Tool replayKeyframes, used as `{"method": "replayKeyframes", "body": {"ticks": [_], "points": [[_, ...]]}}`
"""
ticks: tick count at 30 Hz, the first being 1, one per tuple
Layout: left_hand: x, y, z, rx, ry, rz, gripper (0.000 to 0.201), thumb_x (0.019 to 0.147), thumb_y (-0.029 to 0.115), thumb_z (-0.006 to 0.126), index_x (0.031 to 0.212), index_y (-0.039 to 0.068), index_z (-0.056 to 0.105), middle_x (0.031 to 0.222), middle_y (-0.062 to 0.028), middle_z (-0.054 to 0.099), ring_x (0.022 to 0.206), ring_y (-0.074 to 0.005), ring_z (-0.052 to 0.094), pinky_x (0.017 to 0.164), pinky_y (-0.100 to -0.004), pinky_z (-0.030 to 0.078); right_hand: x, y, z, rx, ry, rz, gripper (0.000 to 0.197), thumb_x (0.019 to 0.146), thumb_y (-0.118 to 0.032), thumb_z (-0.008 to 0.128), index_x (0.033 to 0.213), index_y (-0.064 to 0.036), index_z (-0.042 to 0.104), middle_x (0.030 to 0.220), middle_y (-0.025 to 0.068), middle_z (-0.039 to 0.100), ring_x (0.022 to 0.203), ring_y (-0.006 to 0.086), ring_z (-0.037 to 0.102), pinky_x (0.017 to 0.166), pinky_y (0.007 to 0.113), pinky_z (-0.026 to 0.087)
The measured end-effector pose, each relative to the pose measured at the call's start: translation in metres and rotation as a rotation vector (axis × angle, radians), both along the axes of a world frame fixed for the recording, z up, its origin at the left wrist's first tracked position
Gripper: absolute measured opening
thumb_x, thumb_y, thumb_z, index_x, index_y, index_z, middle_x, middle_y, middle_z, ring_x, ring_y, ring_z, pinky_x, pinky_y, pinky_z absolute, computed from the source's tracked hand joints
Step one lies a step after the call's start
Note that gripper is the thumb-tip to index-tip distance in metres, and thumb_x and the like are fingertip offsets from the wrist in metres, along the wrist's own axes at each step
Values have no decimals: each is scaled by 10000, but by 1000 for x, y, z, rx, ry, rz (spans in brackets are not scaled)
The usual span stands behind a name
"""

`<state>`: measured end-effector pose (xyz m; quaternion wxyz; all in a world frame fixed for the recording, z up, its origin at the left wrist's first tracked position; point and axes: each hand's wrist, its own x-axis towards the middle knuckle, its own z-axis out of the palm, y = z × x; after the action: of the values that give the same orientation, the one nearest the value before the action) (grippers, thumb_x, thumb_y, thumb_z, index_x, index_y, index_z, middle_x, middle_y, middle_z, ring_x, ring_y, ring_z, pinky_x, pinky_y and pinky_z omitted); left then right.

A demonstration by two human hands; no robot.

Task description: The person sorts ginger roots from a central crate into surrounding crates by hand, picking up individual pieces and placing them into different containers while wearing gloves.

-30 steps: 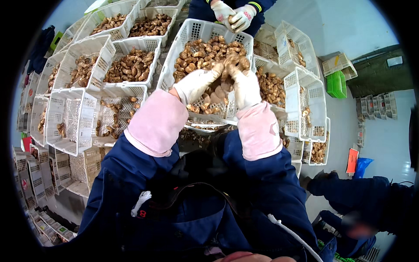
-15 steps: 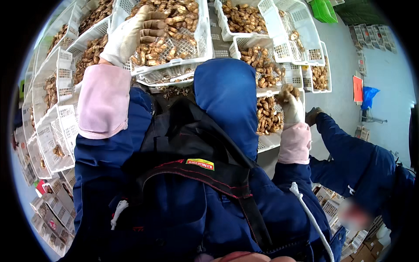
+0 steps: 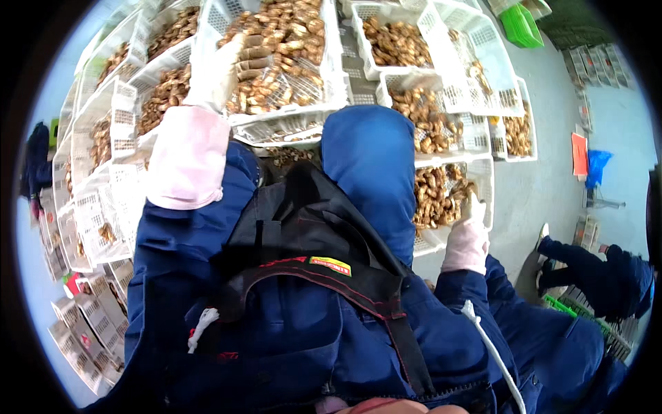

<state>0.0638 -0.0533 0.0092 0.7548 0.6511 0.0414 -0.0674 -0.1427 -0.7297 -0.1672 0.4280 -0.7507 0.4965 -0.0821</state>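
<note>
My left hand, in a whitish glove with brown-stained fingers, lies over the heap of brown mushrooms in the large white crate before me. Its fingers are stretched and slightly apart, touching the heap. My right hand, gloved too, is over the right edge of a smaller white crate beside my knee. Its fingers close around a brown mushroom, just above the other mushrooms there. The glove hides part of it.
More perforated white crates of mushrooms stand at left, such as one crate, and at right, such as another. Green baskets stand at the far right. A person in dark blue is at the right, with another dark-clothed figure far left.
My right hand has lowered the mushroom from the crate's upper right corner into the crate. My left hand stays on the heap. The view has shifted, and the person at right appears farther off.
</note>
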Motion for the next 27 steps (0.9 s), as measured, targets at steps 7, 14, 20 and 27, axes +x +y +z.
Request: {"method": "replayKeyframes", "body": {"ticks": [7, 14, 20, 27], "points": [[9, 33, -26, -208, 18, 136, 407, 1001, 313, 501, 1218, -24, 571, 1018, -137, 695, 840, -195, 692, 728, -268, 554, 139, 194, 170, 321, -417, 642, 488, 944, -125, 611, 1383, 5, 444, 1350, 167, 512, 1202, 221, 539, 1017, 320, 456], [-10, 38, 5, -235, -134, 316, 336, 985, 257, 522, 1164, -14, 608, 963, -103, 699, 806, -180, 695, 688, -250, 553, 271, 442, 185, -183, -19, 1844, 429, 896, -254, 586, 1288, -83, 575, 1178, 146, 653, 1076, 236, 631, 937, 309, 479], [-6, 47, 19, -229, -132, 315, 377, 997, 317, 514, 1172, -7, 596, 1005, -106, 693, 864, -185, 683, 741, -278, 546, 293, 547, 50, -1050, 660, 2340, 602, 887, -106, 505, 1467, -219, 385, 1427, 131, 484, 1272, 301, 514, 1000, 390, 472], [-4, 56, 18, -254, -154, 313, 353, 1004, 307, 505, 1154, 4, 609, 999, -109, 704, 854, -165, 672, 743, -272, 545, 289, 578, 53, -1065, 983, 2282, 531, 897, -131, 540, 1414, -139, 419, 1365, 160, 533, 1185, 292, 588, 926, 386, 512]]}}
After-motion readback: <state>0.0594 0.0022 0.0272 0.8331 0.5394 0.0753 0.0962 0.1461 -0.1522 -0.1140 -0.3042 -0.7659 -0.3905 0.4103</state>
